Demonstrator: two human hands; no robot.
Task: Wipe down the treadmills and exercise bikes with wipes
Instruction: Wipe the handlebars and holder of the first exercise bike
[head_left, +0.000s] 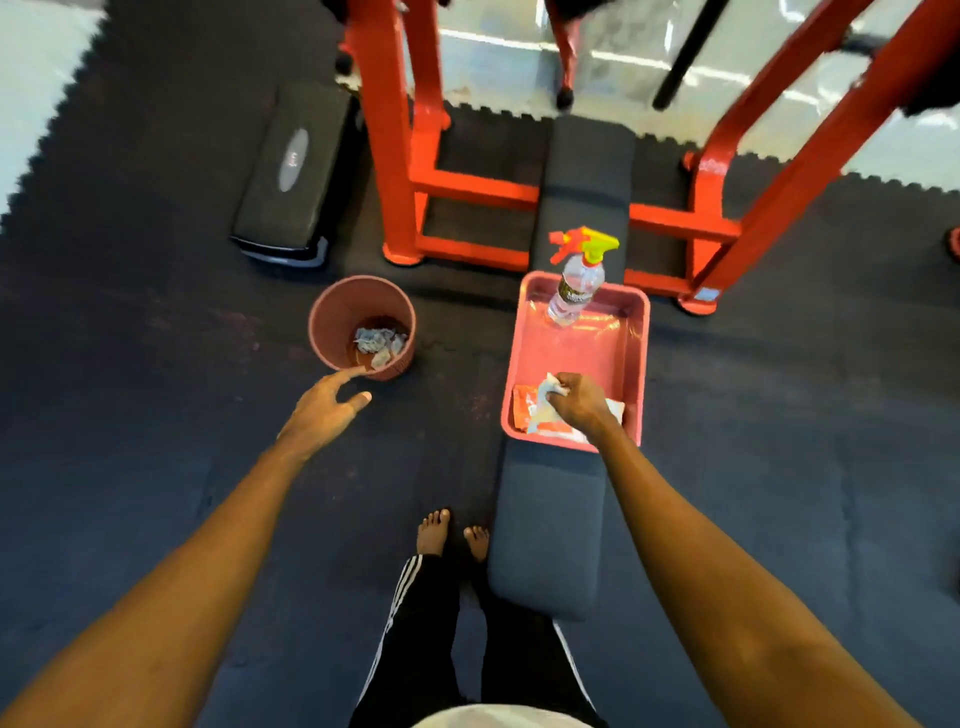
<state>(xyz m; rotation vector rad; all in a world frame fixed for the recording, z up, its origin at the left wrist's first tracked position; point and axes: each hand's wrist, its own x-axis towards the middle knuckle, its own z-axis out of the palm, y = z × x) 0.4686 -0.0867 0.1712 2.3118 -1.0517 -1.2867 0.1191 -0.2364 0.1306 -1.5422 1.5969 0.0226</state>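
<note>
The right hand (579, 402) pinched a white wipe (549, 387) that stuck up out of the orange pack (523, 410). The pack lay at the near end of the pink tray (642, 364) on the dark desk (545, 545). The left hand (322, 405) was spread open and held nothing. It reached toward the pink bin (332, 322) on the floor, where used wipes (376, 343) lay.

Nothing held the pack down, so a quick pull could lift the whole pack, or drag out many wipes at once. The tray looked about as wide as the narrow desk, so a hard tug might slide it off the side. The spray bottle (576, 291) stood tall at the far end of the tray, and a bump could knock it over. No treadmill or bike showed here.
</note>
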